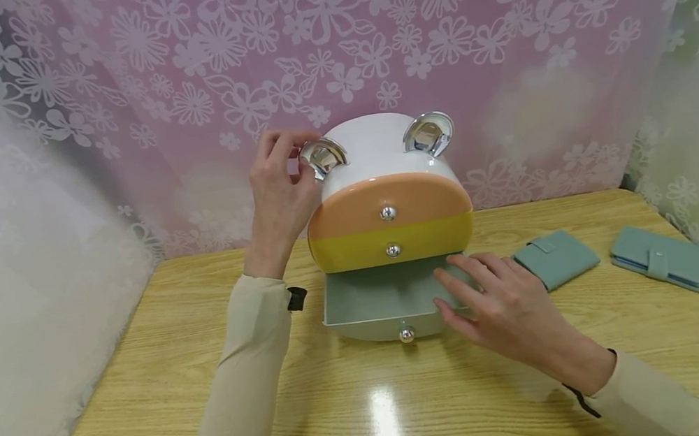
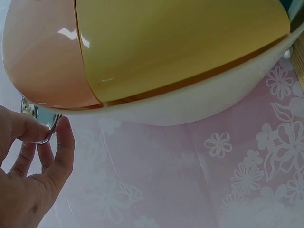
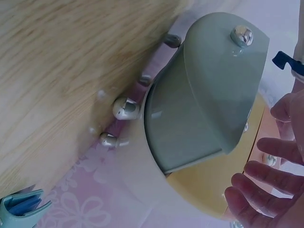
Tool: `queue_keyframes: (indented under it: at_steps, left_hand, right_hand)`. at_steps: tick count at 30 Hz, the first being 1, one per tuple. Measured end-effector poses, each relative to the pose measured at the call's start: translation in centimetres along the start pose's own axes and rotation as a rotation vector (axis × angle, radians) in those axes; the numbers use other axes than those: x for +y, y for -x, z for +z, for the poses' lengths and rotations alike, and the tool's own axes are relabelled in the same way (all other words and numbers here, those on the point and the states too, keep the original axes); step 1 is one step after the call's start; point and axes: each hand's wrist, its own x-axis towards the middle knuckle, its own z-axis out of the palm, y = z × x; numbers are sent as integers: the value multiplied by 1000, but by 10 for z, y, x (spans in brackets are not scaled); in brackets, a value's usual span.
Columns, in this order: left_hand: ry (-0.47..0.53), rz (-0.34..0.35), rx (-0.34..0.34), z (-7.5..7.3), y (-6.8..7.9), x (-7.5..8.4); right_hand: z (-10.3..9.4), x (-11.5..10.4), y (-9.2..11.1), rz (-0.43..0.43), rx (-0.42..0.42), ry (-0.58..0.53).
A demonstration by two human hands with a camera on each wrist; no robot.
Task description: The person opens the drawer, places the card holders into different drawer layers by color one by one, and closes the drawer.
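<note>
A small white drawer cabinet (image 1: 374, 145) with two silver ears stands on the table. Its orange drawer (image 1: 349, 212) and yellow drawer (image 1: 352, 249) are closed, while the grey-green bottom drawer (image 1: 366, 330) is pulled out, its visible inside bare. My left hand (image 1: 280, 193) pinches the left silver ear (image 1: 326, 156) between thumb and fingers; the left wrist view shows the thumb (image 2: 33, 129) against that ear. Over the right side of the pulled-out drawer hovers my right hand (image 1: 509, 304), fingers spread and holding nothing. In the right wrist view its fingers (image 3: 266, 175) are loosely extended beside the drawer front (image 3: 228, 80).
Two teal wallets lie to the right of the cabinet: the nearer wallet (image 1: 556, 259) is close behind my right hand, and the other wallet (image 1: 663, 258), with a snap strap, is farther right. A pink flowered curtain (image 1: 340, 50) hangs behind the wooden table (image 1: 169, 376).
</note>
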Motion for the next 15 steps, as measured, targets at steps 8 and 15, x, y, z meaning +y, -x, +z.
queue_keyframes:
  at_steps: [8, 15]
  left_hand:
    - [-2, 2, -7, -2, 2, 1]
    - [-11, 6, -4, -1, 1, 1]
  right_hand:
    - [-5, 7, 0, 11, 10, 5]
    - [-8, 15, 4, 41, -31, 12]
